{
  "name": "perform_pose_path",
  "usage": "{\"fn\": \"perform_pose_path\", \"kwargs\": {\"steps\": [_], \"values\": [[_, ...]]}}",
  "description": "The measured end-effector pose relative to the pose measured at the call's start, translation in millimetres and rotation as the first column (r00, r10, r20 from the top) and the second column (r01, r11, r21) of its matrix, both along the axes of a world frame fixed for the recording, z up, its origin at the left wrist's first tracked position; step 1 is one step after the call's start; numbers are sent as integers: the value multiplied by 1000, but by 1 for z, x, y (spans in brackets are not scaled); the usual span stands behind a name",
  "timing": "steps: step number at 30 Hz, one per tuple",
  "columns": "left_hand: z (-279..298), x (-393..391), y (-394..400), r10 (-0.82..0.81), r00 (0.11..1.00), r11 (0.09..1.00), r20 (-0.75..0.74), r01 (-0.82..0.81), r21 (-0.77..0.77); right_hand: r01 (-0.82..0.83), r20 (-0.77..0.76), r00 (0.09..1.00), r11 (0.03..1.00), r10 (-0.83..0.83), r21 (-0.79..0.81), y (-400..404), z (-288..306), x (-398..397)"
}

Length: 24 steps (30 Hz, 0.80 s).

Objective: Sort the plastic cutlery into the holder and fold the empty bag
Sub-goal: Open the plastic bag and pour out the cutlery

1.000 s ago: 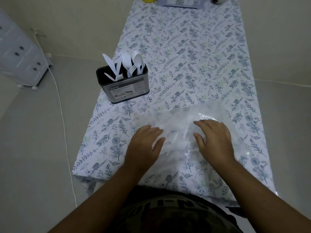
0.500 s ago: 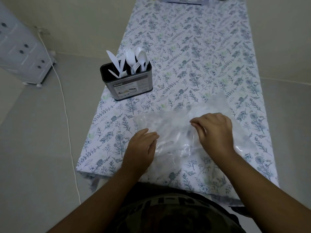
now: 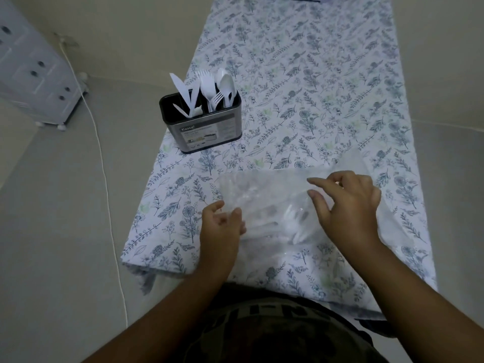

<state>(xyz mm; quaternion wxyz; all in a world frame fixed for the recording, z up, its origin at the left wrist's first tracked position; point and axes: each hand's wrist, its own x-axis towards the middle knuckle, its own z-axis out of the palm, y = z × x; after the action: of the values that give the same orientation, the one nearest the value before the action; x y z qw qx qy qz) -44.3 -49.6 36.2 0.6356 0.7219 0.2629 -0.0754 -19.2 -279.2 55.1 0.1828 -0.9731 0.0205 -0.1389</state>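
A clear plastic bag (image 3: 272, 189) lies crumpled on the near part of the table, and whitish shapes show through it near its middle. At the bag's left edge, my left hand (image 3: 220, 226) has its thumb and curled fingers closed on the plastic. My right hand (image 3: 345, 203) is on the bag's right part, pinching a raised fold between index finger and thumb. The dark metal cutlery holder (image 3: 209, 127) stands farther back on the left. White plastic knives, forks and spoons (image 3: 209, 90) stand upright in it.
The table (image 3: 314, 87) wears a white cloth with a blue leaf print; its left edge runs close to the holder. A white drawer unit (image 3: 34, 74) stands on the floor at far left, with a white cable (image 3: 104, 179) trailing past it.
Both hands went from lying flat on the bag to curling and taking hold of it. The bag's far edge has come nearer to me and bunched up.
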Motion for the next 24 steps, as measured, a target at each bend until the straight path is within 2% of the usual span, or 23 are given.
{"fn": "perform_pose_path", "kwargs": {"steps": [2, 4, 6, 8, 11, 13, 16, 19, 21, 23, 24], "values": [[7, 6, -2, 16, 1000, 996, 10, -15, -90, -52, -86, 994, 993, 61, 102, 19, 12, -4], [15, 12, -3, -35, 998, 991, 53, 41, -126, -112, -265, 952, 981, 151, 158, 44, 21, -10], [20, 17, -1, -141, 985, 973, 96, 155, -169, -139, -439, 881, 983, 177, 118, 65, 24, -13], [20, 21, 4, -254, 958, 936, 137, 279, -215, -135, -534, 833, 989, 143, 54, 75, 20, -10], [17, 27, 12, -391, 905, 882, 167, 421, -214, -82, -543, 832, 993, 114, 84, 73, 15, -5], [17, 29, 14, -447, 881, 862, 158, 471, -187, -81, -552, 823, 990, 133, 118, 70, 12, -6], [16, 29, 15, -507, 851, 820, 137, 525, -227, -64, -600, 785, 982, 158, 176, 71, 9, -9], [12, 31, 17, -549, 823, 778, 149, 567, -268, 38, -560, 824, 977, 89, 212, 72, 3, -10], [7, 33, 16, -541, 830, 813, 135, 557, -168, 71, -522, 850, 966, 72, 248, 71, 0, -9], [-5, 34, 16, -567, 820, 821, 79, 554, 138, 100, -493, 867, 941, 78, 324, 67, -2, -8], [-12, 33, 15, -619, 785, 751, 26, 582, 312, 113, -484, 871, 925, 84, 363, 64, -2, -7]]}}
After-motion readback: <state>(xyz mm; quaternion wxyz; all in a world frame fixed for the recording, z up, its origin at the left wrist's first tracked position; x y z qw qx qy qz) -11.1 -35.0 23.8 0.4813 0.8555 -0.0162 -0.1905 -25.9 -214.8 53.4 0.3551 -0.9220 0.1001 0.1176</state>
